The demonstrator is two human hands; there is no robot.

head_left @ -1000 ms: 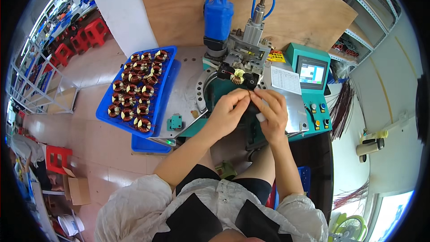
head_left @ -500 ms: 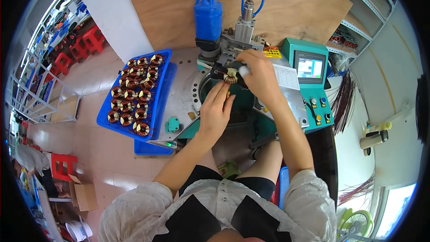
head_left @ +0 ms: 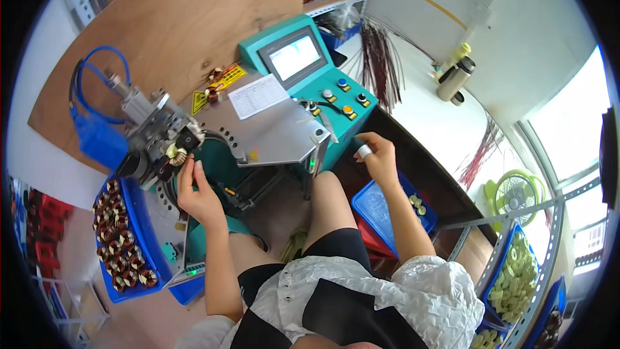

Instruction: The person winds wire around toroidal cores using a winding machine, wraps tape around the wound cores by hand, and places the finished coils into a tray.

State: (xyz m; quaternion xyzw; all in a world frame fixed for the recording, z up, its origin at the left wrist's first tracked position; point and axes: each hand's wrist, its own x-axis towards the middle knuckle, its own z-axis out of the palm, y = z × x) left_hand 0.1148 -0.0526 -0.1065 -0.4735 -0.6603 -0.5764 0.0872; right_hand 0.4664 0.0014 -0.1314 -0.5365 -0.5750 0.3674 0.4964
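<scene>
A copper-wound ring coil (head_left: 179, 156) with pale yellow pieces sits at the dark metal head of the winding machine (head_left: 158, 126). My left hand (head_left: 200, 197) is right below it, fingers stretched up and thumb apart, its fingertips at the coil's edge. Away to the right, my right hand (head_left: 380, 158) hangs over the dark gap beside the green control box (head_left: 352, 113). Its fingers are curled, with a white band and a dark tip showing at them. Whether these are finger covers or a held thing, I cannot tell.
A blue tray of finished coils (head_left: 119, 284) stands at the left. Right of my leg is another blue tray (head_left: 374, 213) with a few pale rings (head_left: 418, 205). A paper sheet (head_left: 258, 95) lies on the metal plate. A green fan (head_left: 515, 195) and a shelf tray of pale parts (head_left: 513, 278) are farther right.
My view has swung to the right. My right hand has left the coil and moved out to the right, past the control box. My left hand stays by the coil.
</scene>
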